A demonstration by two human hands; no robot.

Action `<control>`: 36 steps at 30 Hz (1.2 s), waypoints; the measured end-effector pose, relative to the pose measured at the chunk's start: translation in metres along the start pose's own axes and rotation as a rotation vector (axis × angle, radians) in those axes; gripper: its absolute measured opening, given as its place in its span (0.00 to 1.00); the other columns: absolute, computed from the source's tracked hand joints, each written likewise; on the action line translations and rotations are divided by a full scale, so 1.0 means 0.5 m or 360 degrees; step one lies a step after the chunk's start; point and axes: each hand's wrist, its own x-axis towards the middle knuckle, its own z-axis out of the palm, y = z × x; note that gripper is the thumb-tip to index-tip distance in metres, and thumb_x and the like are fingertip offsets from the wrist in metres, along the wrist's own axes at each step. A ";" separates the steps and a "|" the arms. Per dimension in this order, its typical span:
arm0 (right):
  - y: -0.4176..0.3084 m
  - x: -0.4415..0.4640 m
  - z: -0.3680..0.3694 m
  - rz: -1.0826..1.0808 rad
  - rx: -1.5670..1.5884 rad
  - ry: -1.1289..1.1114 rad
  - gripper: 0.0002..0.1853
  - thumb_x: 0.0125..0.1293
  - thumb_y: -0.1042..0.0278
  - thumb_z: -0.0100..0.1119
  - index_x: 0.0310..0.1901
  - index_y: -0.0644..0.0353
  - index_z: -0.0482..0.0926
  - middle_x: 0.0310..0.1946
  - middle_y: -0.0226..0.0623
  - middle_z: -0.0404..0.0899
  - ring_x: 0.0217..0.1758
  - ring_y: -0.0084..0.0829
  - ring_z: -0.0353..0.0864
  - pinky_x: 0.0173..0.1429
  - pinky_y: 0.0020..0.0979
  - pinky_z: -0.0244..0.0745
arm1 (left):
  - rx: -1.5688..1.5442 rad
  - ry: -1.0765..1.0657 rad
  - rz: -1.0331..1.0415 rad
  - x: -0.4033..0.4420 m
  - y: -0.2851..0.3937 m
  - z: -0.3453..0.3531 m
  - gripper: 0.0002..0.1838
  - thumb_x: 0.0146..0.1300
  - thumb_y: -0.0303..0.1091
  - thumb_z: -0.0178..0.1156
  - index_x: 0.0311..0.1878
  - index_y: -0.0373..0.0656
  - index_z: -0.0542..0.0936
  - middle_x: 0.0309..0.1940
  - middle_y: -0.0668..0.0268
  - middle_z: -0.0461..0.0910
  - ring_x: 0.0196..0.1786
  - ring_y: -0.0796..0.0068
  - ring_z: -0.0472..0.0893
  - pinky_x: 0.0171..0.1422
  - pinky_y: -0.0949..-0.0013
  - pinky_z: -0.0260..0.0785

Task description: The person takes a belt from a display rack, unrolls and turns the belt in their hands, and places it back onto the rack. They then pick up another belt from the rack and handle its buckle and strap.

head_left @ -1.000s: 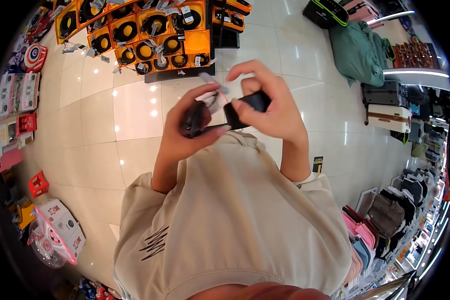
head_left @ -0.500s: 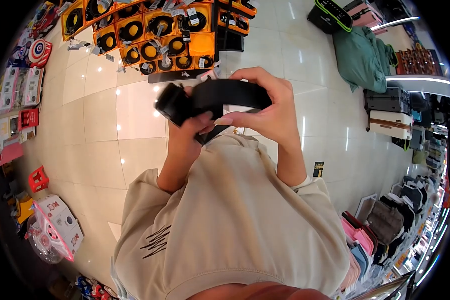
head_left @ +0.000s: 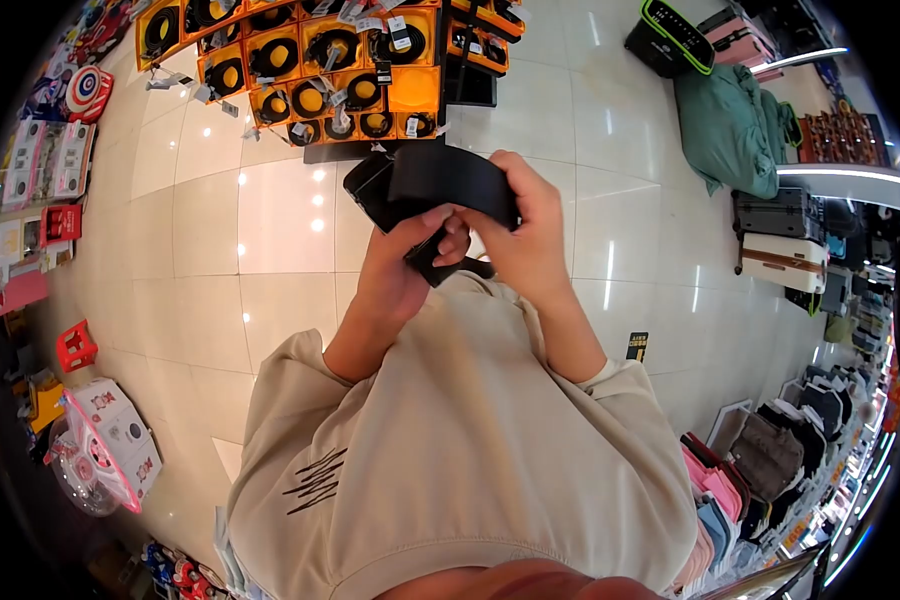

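Note:
A black belt is bent into a loop in front of my chest, with a wide smooth strap curving over the top. At its left end is a dark, boxy part, perhaps the buckle; its detail is too dark to read. My left hand grips the belt from below, thumb pressed on the strap and fingers partly hidden behind it. Around the loop's right side my right hand is closed, its fingers reaching in toward my left fingertips. A lower strap section hangs between the hands.
Ahead stands an orange display rack with several coiled, tagged belts in compartments. To the right are a black basket, a green bag, suitcases and stacked clothing. On the left are a red stool and boxed goods.
My right hand has moved left and inward, bringing the hands closer together. The belt loop is now narrower and tilts down to the right. The view has shifted slightly.

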 end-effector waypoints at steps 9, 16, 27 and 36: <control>-0.038 0.002 -0.068 -0.0121 -0.0505 -0.0378 0.09 0.54 0.81 0.65 0.34 0.65 0.74 0.25 0.28 0.72 0.28 0.17 0.69 0.32 0.19 0.64 | 0.1302 -0.0086 0.0713 0.006 0.038 -0.025 0.18 0.57 0.22 0.62 0.52 0.38 0.74 0.32 0.73 0.75 0.29 0.86 0.69 0.33 0.81 0.59; -0.007 -0.008 -0.001 0.0293 0.0649 -0.0128 0.15 0.62 0.76 0.65 0.49 0.65 0.74 0.33 0.34 0.81 0.28 0.24 0.82 0.31 0.25 0.82 | -0.0127 -0.0016 0.0053 0.001 -0.010 0.013 0.04 0.66 0.24 0.54 0.40 0.44 0.71 0.26 0.69 0.71 0.27 0.81 0.68 0.29 0.77 0.57; 0.017 -0.009 -0.026 -0.0009 -0.0165 0.0040 0.14 0.58 0.74 0.71 0.42 0.65 0.77 0.28 0.32 0.81 0.27 0.18 0.77 0.32 0.22 0.75 | 0.0342 0.0483 0.0415 -0.007 -0.024 0.025 0.10 0.61 0.23 0.62 0.43 0.42 0.73 0.23 0.77 0.67 0.24 0.87 0.63 0.30 0.81 0.54; 0.003 -0.023 -0.033 0.0089 -0.0461 0.0052 0.12 0.51 0.77 0.73 0.35 0.68 0.80 0.27 0.33 0.84 0.31 0.17 0.80 0.37 0.21 0.76 | 0.1446 0.0153 0.0839 -0.020 -0.037 -0.001 0.11 0.56 0.18 0.62 0.43 0.35 0.80 0.24 0.78 0.73 0.27 0.92 0.67 0.31 0.83 0.58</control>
